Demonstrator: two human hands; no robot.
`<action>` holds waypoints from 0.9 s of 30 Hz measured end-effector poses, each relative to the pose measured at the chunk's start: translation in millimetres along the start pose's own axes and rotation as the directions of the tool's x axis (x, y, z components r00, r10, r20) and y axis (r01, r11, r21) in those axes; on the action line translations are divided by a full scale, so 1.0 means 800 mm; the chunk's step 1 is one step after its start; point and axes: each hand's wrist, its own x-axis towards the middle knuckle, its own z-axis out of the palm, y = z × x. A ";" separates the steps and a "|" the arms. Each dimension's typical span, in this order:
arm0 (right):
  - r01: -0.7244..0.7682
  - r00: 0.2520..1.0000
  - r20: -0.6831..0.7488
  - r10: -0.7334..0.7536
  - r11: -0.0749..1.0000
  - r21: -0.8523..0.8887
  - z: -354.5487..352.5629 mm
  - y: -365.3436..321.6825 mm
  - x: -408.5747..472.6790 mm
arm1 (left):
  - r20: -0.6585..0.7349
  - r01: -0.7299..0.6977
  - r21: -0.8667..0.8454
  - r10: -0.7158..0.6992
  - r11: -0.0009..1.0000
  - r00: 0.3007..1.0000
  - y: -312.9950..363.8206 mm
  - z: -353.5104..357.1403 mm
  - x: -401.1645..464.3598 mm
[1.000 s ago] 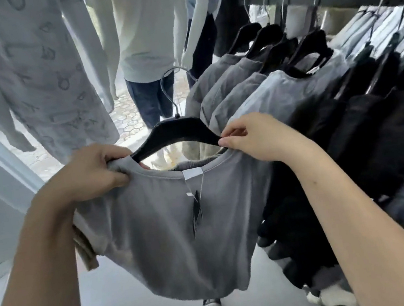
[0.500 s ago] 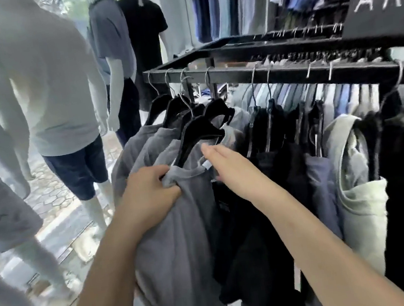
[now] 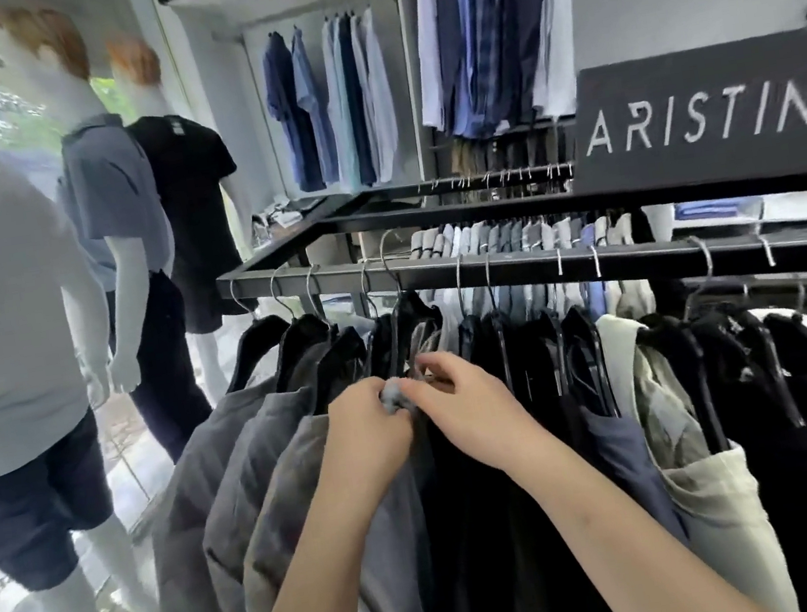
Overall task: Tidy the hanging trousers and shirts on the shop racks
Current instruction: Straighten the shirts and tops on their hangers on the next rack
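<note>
Rack rail [image 3: 541, 265]: black metal bar w/ sharp-looking square edges, ran left to right across view; a second bar joined it at the left corner. Hard limit overhead; hooks could only slide along it.

Hanging garments [image 3: 797, 432]: packed tight right of hands, mostly black, one cream piece among them. Little free room that side. Left of hands, grey pieces hung looser, w/ open aisle beyond toward mannequins [image 3: 121, 231], which stood near the rack's left end.

Grey shirt [image 3: 383, 542]: hung on rail between grey group and black group, directly below both hands. Soft knit, prob. light, limp; would bunch and slide off hanger shoulders if tugged low. Best taken at neckline or hanger, not hem.

Black hanger [image 3: 406, 321]: stiff, hook over rail; firmest hold point, judged.

Left hand [image 3: 370, 432]: grip clenched round a wad of grey fabric at shirt's collar.

Right hand [image 3: 466, 400]: grip pinched at same collar spot, fingertips touching left hand's. Exact thing pinched (cloth or tag) too blurred to tell.
</note>
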 end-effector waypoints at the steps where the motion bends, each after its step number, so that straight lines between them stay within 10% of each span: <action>1: -0.004 0.999 -0.051 0.003 1.000 -0.016 0.002 0.002 0.000 | 0.011 0.002 0.002 -0.002 1.000 1.000 -0.004 0.004 0.003; 12: 0.069 0.932 -0.347 -0.104 0.991 -0.112 0.006 0.004 -0.020 | 0.087 -0.187 0.253 0.170 0.949 0.982 -0.032 0.039 0.005; 17: 0.011 0.759 -0.624 -0.185 0.962 -0.272 -0.036 0.010 -0.041 | -0.177 -0.388 -0.078 0.370 0.918 0.912 -0.011 0.065 -0.018; 27: -0.261 0.899 -0.432 -0.069 0.707 -0.657 -0.026 0.015 -0.027 | -0.004 -0.452 -0.020 0.452 0.892 0.892 -0.005 0.086 -0.020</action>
